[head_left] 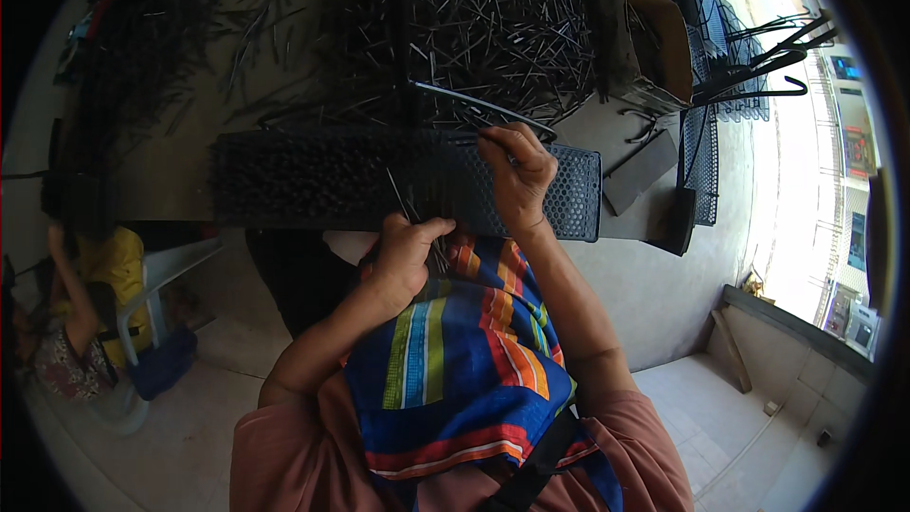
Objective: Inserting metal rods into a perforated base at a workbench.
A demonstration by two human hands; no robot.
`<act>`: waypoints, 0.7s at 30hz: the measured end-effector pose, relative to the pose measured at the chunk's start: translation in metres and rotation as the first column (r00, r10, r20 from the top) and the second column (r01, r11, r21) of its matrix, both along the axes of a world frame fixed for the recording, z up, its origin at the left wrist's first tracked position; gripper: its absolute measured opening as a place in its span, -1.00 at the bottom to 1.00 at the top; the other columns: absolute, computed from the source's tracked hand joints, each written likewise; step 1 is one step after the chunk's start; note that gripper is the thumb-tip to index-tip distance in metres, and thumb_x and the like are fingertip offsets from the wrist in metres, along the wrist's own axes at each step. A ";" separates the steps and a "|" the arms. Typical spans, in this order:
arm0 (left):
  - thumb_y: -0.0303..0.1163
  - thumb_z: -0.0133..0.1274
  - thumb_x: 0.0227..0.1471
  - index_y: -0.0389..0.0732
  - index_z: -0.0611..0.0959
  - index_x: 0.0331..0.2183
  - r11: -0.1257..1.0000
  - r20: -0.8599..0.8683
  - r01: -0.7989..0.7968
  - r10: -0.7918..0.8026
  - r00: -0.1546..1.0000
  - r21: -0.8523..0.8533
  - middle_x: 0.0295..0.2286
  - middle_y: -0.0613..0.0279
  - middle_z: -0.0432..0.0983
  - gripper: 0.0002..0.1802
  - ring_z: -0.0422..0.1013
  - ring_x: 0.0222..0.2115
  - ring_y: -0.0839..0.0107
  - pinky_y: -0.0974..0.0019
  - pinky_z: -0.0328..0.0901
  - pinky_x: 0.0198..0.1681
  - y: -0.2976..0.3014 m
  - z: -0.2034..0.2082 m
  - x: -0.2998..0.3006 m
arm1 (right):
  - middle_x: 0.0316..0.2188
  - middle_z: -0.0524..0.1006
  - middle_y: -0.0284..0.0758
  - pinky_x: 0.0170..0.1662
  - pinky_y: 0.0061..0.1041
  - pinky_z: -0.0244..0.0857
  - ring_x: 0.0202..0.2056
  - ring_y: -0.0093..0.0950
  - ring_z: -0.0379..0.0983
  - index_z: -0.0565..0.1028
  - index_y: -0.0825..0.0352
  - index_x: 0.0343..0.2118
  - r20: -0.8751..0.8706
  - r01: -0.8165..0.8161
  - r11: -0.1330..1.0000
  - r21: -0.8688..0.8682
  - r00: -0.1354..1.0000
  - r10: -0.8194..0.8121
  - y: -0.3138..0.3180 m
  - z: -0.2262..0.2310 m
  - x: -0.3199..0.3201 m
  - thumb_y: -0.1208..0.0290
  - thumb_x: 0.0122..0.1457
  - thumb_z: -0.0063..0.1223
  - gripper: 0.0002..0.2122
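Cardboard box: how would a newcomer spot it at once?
Find the big pile of thin black strips on the table. At its right stands the open cardboard box; its brown inside sets it apart from the strips and the dark mesh racks.

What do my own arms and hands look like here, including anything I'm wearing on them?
Your left hand and right hand are ungloved, and both forearms are bare. Plain, dusty reddish-pink short sleeves cover your upper arms. A faint line crosses the right wrist; I can't tell whether it's a band or a crease.
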State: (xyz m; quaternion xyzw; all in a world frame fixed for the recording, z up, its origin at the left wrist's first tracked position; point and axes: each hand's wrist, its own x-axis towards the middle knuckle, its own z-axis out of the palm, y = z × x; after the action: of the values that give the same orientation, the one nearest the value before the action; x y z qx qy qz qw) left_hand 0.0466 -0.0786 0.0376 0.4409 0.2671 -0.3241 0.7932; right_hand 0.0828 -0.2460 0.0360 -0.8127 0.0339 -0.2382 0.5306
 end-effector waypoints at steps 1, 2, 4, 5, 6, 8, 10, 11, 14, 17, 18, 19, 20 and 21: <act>-0.71 0.09 -0.14 -0.46 0.61 -0.33 1.000 0.000 -0.002 0.002 1.000 -0.002 -0.35 0.00 0.60 -0.79 0.57 -0.37 0.30 0.33 0.46 -0.26 0.001 0.000 0.001 | -0.46 0.54 -0.36 -0.36 -0.68 0.34 -0.43 -0.64 0.47 0.59 0.45 -0.37 0.000 -0.002 1.000 -0.002 1.000 0.002 0.000 0.000 0.000 0.73 -0.01 0.17 -0.88; -0.71 0.10 -0.13 -0.45 0.61 -0.33 1.000 -0.014 0.023 -0.023 1.000 -0.007 -0.34 0.00 0.60 -0.79 0.57 -0.37 0.30 0.33 0.46 -0.26 0.003 0.000 0.001 | -0.46 0.54 -0.35 -0.37 -0.67 0.34 -0.44 -0.63 0.47 0.59 0.45 -0.37 0.004 -0.002 0.999 -0.043 1.000 0.002 0.000 0.000 0.001 0.72 -0.02 0.18 -0.87; -0.70 0.11 -0.13 -0.45 0.61 -0.33 0.999 -0.029 0.043 -0.044 0.999 -0.013 -0.34 0.01 0.60 -0.80 0.57 -0.37 0.30 0.33 0.46 -0.26 0.003 -0.003 0.001 | -0.46 0.55 -0.34 -0.37 -0.67 0.34 -0.45 -0.62 0.48 0.59 0.44 -0.37 0.008 -0.006 0.996 -0.085 1.000 0.006 0.000 0.001 0.002 0.72 -0.02 0.18 -0.87; -0.69 0.11 -0.12 -0.46 0.61 -0.34 1.000 0.002 0.029 -0.029 1.000 -0.010 -0.37 -0.01 0.60 -0.82 0.57 -0.40 0.29 0.32 0.46 -0.29 0.003 -0.008 -0.001 | -0.46 0.55 -0.33 -0.37 -0.66 0.34 -0.45 -0.61 0.48 0.59 0.44 -0.37 -0.013 -0.008 0.996 -0.083 1.000 0.007 0.000 0.002 0.002 0.71 -0.02 0.19 -0.87; -0.67 0.11 -0.11 -0.47 0.61 -0.35 1.000 0.032 0.014 -0.014 0.999 -0.007 -0.39 -0.02 0.60 -0.84 0.57 -0.43 0.28 0.32 0.46 -0.33 0.003 -0.011 -0.002 | -0.46 0.56 -0.32 -0.37 -0.65 0.35 -0.46 -0.60 0.49 0.60 0.44 -0.38 -0.033 -0.011 0.997 -0.082 0.999 0.009 0.001 0.004 0.003 0.70 -0.03 0.19 -0.88; -0.66 0.11 -0.10 -0.47 0.62 -0.36 0.998 0.005 0.042 -0.042 0.999 -0.044 -0.43 -0.02 0.60 -0.85 0.57 -0.46 0.27 0.31 0.46 -0.37 0.006 -0.007 0.000 | -0.47 0.56 -0.32 -0.37 -0.64 0.35 -0.46 -0.59 0.50 0.60 0.43 -0.38 -0.041 -0.013 0.994 -0.106 0.999 0.009 0.000 0.007 0.005 0.69 -0.03 0.20 -0.88; -0.65 0.11 -0.09 -0.47 0.62 -0.37 0.994 -0.020 0.071 -0.073 0.997 -0.083 -0.46 -0.02 0.60 -0.86 0.57 -0.50 0.26 0.31 0.46 -0.40 0.006 -0.007 0.000 | -0.47 0.57 -0.32 -0.37 -0.63 0.35 -0.46 -0.58 0.50 0.60 0.43 -0.38 -0.048 -0.013 0.991 -0.130 0.999 0.007 0.001 0.007 0.006 0.67 -0.03 0.21 -0.88; -0.65 0.11 -0.09 -0.48 0.62 -0.39 0.996 -0.004 0.059 -0.059 0.998 -0.074 -0.48 -0.04 0.60 -0.87 0.57 -0.51 0.26 0.31 0.46 -0.43 0.004 -0.008 0.000 | -0.47 0.58 -0.31 -0.38 -0.61 0.36 -0.46 -0.54 0.52 0.60 0.42 -0.39 -0.051 -0.013 0.989 -0.149 0.999 0.005 0.001 0.005 0.006 0.65 -0.04 0.23 -0.88; -0.65 0.10 -0.08 -0.48 0.61 -0.41 0.996 -0.008 0.058 -0.059 0.998 -0.067 -0.50 -0.05 0.60 -0.89 0.56 -0.54 0.25 0.32 0.45 -0.47 0.004 -0.009 0.000 | -0.45 0.59 -0.27 -0.38 -0.57 0.38 -0.46 -0.45 0.56 0.61 0.39 -0.38 -0.069 -0.028 0.974 -0.226 0.998 0.013 0.006 -0.002 0.007 0.61 -0.04 0.25 -0.88; -0.65 0.09 -0.07 -0.47 0.61 -0.42 0.996 -0.009 0.042 -0.043 0.999 -0.076 -0.51 -0.04 0.59 -0.91 0.56 -0.56 0.25 0.32 0.44 -0.50 0.003 -0.007 0.000 | -0.44 0.58 -0.25 -0.38 -0.52 0.40 -0.45 -0.36 0.57 0.62 0.37 -0.38 -0.090 -0.061 0.945 -0.321 0.995 0.034 0.011 -0.007 0.009 0.57 -0.03 0.26 -0.88; -0.65 0.09 -0.07 -0.48 0.61 -0.43 0.996 0.007 0.016 -0.015 1.000 -0.083 -0.52 -0.04 0.59 -0.92 0.55 -0.57 0.25 0.33 0.43 -0.51 0.002 -0.006 0.000 | -0.44 0.58 -0.24 -0.37 -0.49 0.41 -0.45 -0.32 0.57 0.62 0.36 -0.38 -0.098 -0.078 0.930 -0.359 0.994 0.045 0.012 -0.008 0.009 0.55 -0.03 0.26 -0.89; -0.65 0.09 -0.07 -0.48 0.61 -0.43 0.997 0.006 0.010 -0.010 1.000 -0.082 -0.52 -0.04 0.59 -0.92 0.55 -0.57 0.25 0.33 0.43 -0.51 0.002 -0.007 0.000 | -0.44 0.58 -0.24 -0.37 -0.49 0.41 -0.45 -0.32 0.57 0.62 0.36 -0.38 -0.099 -0.083 0.930 -0.357 0.994 0.050 0.014 -0.006 0.010 0.55 -0.03 0.26 -0.89; -0.64 0.09 -0.07 -0.47 0.61 -0.43 0.998 -0.005 0.009 -0.009 1.000 -0.070 -0.52 -0.03 0.59 -0.92 0.55 -0.57 0.25 0.33 0.43 -0.52 0.002 -0.008 -0.001 | -0.45 0.58 -0.24 -0.38 -0.48 0.41 -0.45 -0.32 0.57 0.62 0.34 -0.38 -0.121 -0.088 0.903 -0.420 0.992 0.041 0.016 -0.002 0.010 0.53 -0.02 0.26 -0.89; -0.64 0.08 -0.07 -0.46 0.61 -0.43 0.998 -0.015 0.008 -0.009 1.000 -0.058 -0.53 -0.01 0.58 -0.92 0.55 -0.58 0.26 0.32 0.43 -0.52 0.003 -0.009 -0.001 | -0.46 0.57 -0.25 -0.38 -0.46 0.41 -0.45 -0.32 0.57 0.62 0.33 -0.38 -0.142 -0.095 0.871 -0.481 0.989 0.030 0.017 0.000 0.011 0.51 -0.02 0.25 -0.89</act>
State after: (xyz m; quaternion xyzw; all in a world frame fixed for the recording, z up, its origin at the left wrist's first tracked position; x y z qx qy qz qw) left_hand 0.0456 -0.0757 0.0283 0.4164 0.2618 -0.3384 0.8023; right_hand 0.0937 -0.2287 0.0360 -0.9344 -0.0190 -0.1685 0.3133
